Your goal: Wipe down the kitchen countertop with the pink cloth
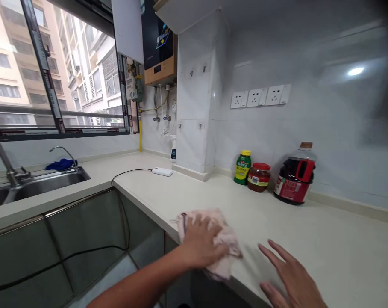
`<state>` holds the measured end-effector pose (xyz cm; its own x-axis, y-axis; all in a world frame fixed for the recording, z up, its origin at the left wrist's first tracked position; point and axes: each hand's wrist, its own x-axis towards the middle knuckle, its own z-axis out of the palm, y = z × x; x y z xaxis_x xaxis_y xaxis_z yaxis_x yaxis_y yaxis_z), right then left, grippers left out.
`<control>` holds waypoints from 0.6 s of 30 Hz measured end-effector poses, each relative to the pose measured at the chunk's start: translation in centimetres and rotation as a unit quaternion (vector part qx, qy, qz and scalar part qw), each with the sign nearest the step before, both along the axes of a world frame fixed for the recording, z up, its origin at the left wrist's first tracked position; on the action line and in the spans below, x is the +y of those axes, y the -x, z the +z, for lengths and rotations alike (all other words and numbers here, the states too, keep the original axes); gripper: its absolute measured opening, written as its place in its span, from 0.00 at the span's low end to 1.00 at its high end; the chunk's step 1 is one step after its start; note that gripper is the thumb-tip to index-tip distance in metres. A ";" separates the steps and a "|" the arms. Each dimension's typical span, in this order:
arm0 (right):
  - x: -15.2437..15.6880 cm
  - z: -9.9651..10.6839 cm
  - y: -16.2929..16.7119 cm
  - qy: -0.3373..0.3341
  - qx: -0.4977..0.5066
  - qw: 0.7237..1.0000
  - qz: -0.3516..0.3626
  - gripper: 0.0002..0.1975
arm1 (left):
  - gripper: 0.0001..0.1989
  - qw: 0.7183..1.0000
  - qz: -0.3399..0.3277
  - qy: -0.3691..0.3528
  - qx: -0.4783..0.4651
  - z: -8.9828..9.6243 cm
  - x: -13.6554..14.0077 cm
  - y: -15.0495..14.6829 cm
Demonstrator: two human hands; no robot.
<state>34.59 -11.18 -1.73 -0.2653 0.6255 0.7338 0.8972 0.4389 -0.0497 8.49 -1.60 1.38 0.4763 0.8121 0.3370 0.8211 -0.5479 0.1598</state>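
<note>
Under my left hand (204,243) lies a pale pink cloth (224,233), pressed onto the countertop (194,188) near its front edge. The fingers are somewhat spread and bent over the bunched fabric, and part of the cloth hangs past the edge. To the right, my right hand (290,278) is held open near the counter with its fingers apart, holding nothing. Its wrist is cut off by the bottom of the view.
By the wall stand a green bottle (242,167), a red-lidded jar (259,177) and a large dark jug (295,176). A white device (162,171) trails a black cable (94,249) over the edge. The sink (53,184) is at left; a spray bottle (173,149) stands behind.
</note>
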 end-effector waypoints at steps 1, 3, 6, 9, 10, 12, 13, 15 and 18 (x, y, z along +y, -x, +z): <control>1.3 0.6 2.1 -0.010 -0.003 1.000 0.030 0.30 | 0.35 0.999 -0.040 -0.011 -0.007 -0.2 -0.9 -1.0; 3.7 0.8 5.5 -0.019 0.005 0.997 0.068 0.30 | 0.38 0.992 -0.115 -0.038 -0.025 -0.5 -2.1 -2.2; 5.7 -1.0 7.6 0.033 0.000 0.998 0.056 0.29 | 0.30 0.979 -0.174 -0.067 -0.077 -1.1 -3.1 -2.1; 5.8 -3.2 6.5 0.061 -0.057 0.996 0.025 0.29 | 0.20 0.962 -0.200 -0.081 -0.168 -2.7 -4.3 0.4; 5.7 -3.6 5.8 0.057 -0.079 0.995 0.024 0.29 | 0.18 0.956 -0.201 -0.084 -0.195 -3.7 -4.7 1.8; 5.3 -4.0 4.8 0.054 -0.121 0.991 0.025 0.30 | 0.18 0.952 -0.169 -0.066 -0.247 -6.3 -5.6 5.1; 5.2 -4.1 4.4 0.051 -0.136 0.989 0.024 0.31 | 0.16 0.951 -0.125 -0.036 -0.282 -7.8 -6.0 7.0; 5.0 -4.0 4.3 0.036 -0.147 0.988 0.011 0.29 | 0.16 0.918 0.008 0.068 -0.390 -11.1 -6.4 11.0; 4.9 -3.9 4.6 -0.004 -0.138 0.990 -0.003 0.25 | 0.25 0.761 0.239 0.259 -0.544 -15.3 -6.6 16.2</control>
